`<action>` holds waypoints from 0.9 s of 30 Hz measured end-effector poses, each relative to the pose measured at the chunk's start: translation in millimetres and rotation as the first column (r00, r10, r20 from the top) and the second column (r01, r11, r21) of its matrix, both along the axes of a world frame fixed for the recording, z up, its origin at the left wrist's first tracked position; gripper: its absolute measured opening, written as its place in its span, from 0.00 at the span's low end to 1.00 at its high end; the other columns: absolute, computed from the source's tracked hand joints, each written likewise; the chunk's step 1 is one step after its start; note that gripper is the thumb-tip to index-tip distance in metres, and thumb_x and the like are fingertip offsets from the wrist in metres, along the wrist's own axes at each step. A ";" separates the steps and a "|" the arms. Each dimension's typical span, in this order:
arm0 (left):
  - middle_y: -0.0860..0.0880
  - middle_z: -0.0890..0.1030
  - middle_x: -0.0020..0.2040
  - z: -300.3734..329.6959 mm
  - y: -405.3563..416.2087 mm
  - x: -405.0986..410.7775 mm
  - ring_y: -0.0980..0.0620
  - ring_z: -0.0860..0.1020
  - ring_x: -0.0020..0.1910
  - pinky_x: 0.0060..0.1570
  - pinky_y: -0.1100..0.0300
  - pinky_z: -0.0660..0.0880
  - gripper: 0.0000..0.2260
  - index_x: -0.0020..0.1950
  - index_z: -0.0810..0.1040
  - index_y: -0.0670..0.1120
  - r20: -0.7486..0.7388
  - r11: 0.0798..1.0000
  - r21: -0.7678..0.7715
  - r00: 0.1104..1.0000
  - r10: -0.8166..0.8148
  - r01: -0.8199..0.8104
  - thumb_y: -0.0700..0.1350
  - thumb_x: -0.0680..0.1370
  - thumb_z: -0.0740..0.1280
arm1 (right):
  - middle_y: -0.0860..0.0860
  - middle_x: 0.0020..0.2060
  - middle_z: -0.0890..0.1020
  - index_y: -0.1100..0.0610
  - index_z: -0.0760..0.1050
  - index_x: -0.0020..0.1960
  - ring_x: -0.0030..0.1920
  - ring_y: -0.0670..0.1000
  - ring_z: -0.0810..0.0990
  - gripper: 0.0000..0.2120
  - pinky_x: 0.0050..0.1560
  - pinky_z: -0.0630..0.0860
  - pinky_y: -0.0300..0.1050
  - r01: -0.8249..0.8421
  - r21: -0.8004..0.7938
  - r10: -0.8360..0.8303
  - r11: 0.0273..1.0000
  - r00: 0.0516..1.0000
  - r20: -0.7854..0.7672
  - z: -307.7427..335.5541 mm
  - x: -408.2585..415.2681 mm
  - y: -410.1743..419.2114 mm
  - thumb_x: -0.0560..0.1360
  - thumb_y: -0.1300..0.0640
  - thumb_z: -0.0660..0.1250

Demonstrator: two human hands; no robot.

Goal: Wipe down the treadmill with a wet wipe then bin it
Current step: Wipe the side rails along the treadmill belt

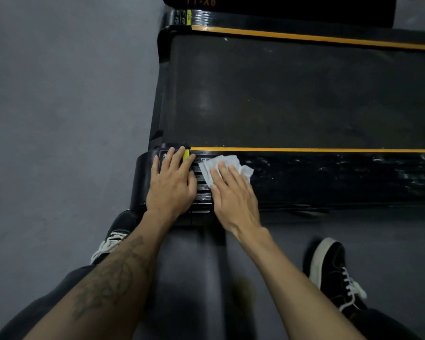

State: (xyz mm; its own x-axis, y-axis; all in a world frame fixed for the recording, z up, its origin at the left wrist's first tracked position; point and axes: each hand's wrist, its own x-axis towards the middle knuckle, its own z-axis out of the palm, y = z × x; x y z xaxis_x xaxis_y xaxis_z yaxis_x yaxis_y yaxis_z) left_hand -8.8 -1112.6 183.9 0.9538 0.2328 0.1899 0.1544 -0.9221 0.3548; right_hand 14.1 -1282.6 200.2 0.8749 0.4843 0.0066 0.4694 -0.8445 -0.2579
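Down low, both hands flat on the near side rail of the treadmill (292,94).

Right hand (233,195) lies with straight fingers pressing a white wet wipe (227,161) onto the black rail, just below the orange stripe (304,150); the wipe shows crumpled past the fingertips. Left hand (171,182) rests spread and holding nothing on the rail's end cap, fingers reaching a yellow-green label (186,154), just beside the wipe. Two black shoes (331,268) with white laces stand on the grey floor (59,119).
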 end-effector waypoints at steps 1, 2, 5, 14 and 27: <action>0.45 0.66 0.80 -0.6 -0.5 -0.3 0.45 0.59 0.81 0.80 0.38 0.53 0.27 0.78 0.71 0.48 0.005 1.000 0.003 1.000 -0.001 0.001 0.53 0.81 0.50 | 0.51 0.81 0.61 0.53 0.63 0.81 0.82 0.53 0.57 0.33 0.80 0.54 0.54 0.005 -0.004 -0.005 1.000 1.000 0.008 0.1 5.3 -3.8 0.81 0.44 0.39; 0.45 0.66 0.80 -1.0 -1.2 -0.6 0.45 0.60 0.81 0.80 0.38 0.53 0.27 0.77 0.71 0.48 0.008 1.000 0.004 1.000 0.001 -0.001 0.53 0.81 0.50 | 0.51 0.81 0.61 0.52 0.63 0.81 0.82 0.54 0.57 0.32 0.80 0.54 0.55 0.045 0.007 -0.045 0.999 0.999 0.021 -0.8 6.5 -6.8 0.81 0.44 0.40; 0.46 0.67 0.80 -0.9 -2.4 -0.6 0.45 0.60 0.81 0.79 0.38 0.54 0.27 0.77 0.71 0.49 0.014 1.000 0.003 1.000 0.003 -0.003 0.53 0.81 0.50 | 0.55 0.78 0.67 0.56 0.69 0.78 0.79 0.58 0.64 0.28 0.77 0.64 0.59 0.179 0.029 -0.181 0.983 0.981 0.071 -8.3 -13.6 -5.0 0.83 0.48 0.47; 0.45 0.68 0.79 -2.3 -1.9 -1.1 0.45 0.61 0.81 0.79 0.39 0.54 0.27 0.76 0.72 0.48 0.034 1.000 0.003 0.999 0.008 -0.008 0.53 0.80 0.51 | 0.53 0.79 0.65 0.53 0.67 0.79 0.80 0.57 0.62 0.28 0.78 0.59 0.57 0.150 0.012 -0.150 0.989 0.986 0.074 -5.4 -8.1 -7.3 0.84 0.46 0.45; 0.45 0.67 0.80 -0.9 -2.8 -0.2 0.45 0.60 0.81 0.80 0.39 0.53 0.27 0.77 0.72 0.48 0.028 1.000 0.003 1.000 0.003 -0.003 0.53 0.80 0.51 | 0.57 0.77 0.69 0.58 0.70 0.77 0.78 0.61 0.66 0.29 0.75 0.66 0.60 0.153 -0.001 -0.151 0.988 0.977 0.151 -18.9 -25.8 0.1 0.84 0.46 0.48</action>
State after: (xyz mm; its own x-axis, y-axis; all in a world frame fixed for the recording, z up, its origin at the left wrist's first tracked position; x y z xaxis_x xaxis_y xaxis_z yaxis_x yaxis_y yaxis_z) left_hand -9.0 -1115.4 183.0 0.9474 0.2349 0.2173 0.1471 -0.9228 0.3562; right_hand -11.8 -1282.6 181.3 0.9278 0.3465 0.1380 0.3677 -0.9117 -0.1832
